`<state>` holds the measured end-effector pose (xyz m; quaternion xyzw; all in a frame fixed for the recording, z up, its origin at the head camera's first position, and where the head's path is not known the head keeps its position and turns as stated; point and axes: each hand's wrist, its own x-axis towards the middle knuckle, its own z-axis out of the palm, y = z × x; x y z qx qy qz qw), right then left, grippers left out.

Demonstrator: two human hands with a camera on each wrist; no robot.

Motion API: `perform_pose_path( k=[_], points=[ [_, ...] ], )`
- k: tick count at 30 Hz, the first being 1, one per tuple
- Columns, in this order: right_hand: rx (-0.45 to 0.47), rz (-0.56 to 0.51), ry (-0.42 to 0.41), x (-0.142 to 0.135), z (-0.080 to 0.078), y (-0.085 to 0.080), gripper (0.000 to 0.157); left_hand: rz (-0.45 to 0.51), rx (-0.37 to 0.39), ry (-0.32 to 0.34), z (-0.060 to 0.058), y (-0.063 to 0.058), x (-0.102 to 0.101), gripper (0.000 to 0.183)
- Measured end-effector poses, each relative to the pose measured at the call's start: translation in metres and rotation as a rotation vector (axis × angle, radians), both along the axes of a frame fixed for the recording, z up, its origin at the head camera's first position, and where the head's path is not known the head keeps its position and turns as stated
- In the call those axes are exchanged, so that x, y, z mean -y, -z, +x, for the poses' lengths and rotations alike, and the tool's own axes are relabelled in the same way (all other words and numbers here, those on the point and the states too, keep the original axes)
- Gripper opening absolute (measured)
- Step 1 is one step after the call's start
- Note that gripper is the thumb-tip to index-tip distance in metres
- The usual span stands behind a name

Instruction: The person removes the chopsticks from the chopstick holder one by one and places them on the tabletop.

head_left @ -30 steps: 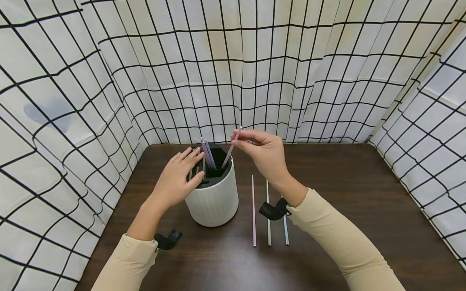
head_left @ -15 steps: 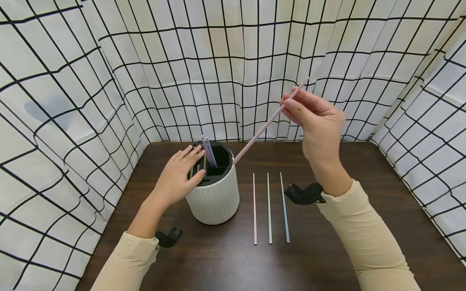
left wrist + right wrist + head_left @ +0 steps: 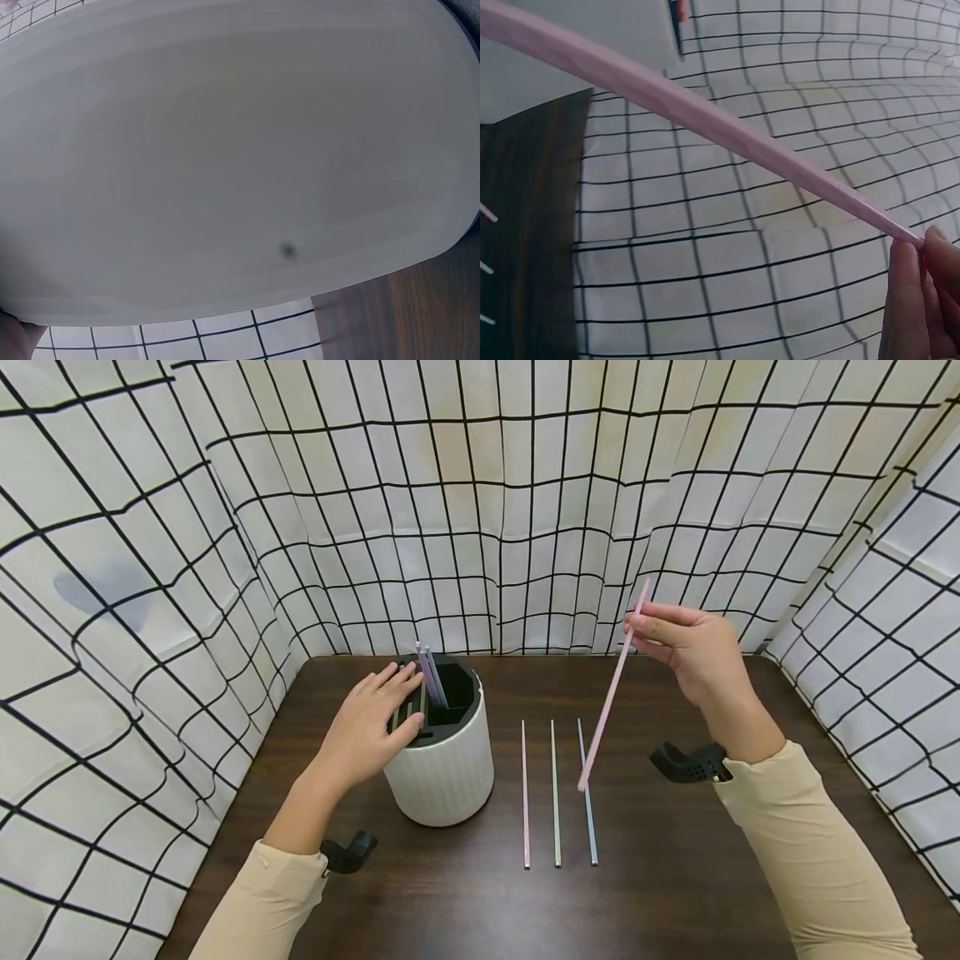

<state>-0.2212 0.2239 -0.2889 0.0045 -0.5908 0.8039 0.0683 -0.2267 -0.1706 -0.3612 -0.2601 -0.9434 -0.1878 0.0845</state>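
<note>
My right hand (image 3: 693,652) pinches a pink chopstick (image 3: 609,697) near its upper end, above the table. The chopstick slants down to the left, its lower end over a blue chopstick (image 3: 590,831). In the right wrist view, fingertips and thumb (image 3: 922,292) grip the pink chopstick (image 3: 735,135). My left hand (image 3: 367,722) rests with spread fingers on the black slotted top of a white ribbed utensil holder (image 3: 442,785). Several purplish chopsticks (image 3: 431,677) stand in the holder's open compartment. The holder's white wall (image 3: 240,165) fills most of the left wrist view.
A pink chopstick (image 3: 526,793), a green chopstick (image 3: 556,793) and the blue one lie side by side on the dark wooden table (image 3: 465,902), right of the holder. White cloth with black grid lines (image 3: 555,510) encloses the back and sides.
My right hand has drawn the pink chopstick out of the holder, up and to the right, then lowered it over the table's right part. The left hand has stayed on the holder.
</note>
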Motion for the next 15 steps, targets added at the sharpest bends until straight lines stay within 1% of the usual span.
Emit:
perform_pose_path(
  k=[4,6,10,13,14,15],
  points=[
    [0.141,0.099,-0.079,-0.012,-0.007,0.027,0.017,0.0,0.001,-0.002,0.001,0.0,0.0,0.06],
    [0.187,0.145,-0.107,-0.016,-0.011,0.04,0.021,0.002,0.001,-0.002,0.001,-0.001,0.0,0.06],
    [0.263,0.272,-0.165,-0.022,-0.019,0.063,0.026,0.003,0.002,-0.004,0.002,-0.001,0.0,0.06],
    [0.317,0.344,-0.206,-0.025,-0.023,0.08,0.017,0.004,-0.001,-0.003,0.002,0.0,0.0,0.06],
    [0.332,0.363,-0.216,-0.025,-0.025,0.086,0.016,0.004,-0.002,-0.002,0.002,0.0,0.0,0.06],
    [0.345,0.38,-0.221,-0.026,-0.026,0.091,0.019,0.005,-0.003,0.0,0.002,0.0,0.0,0.06]
  ],
)
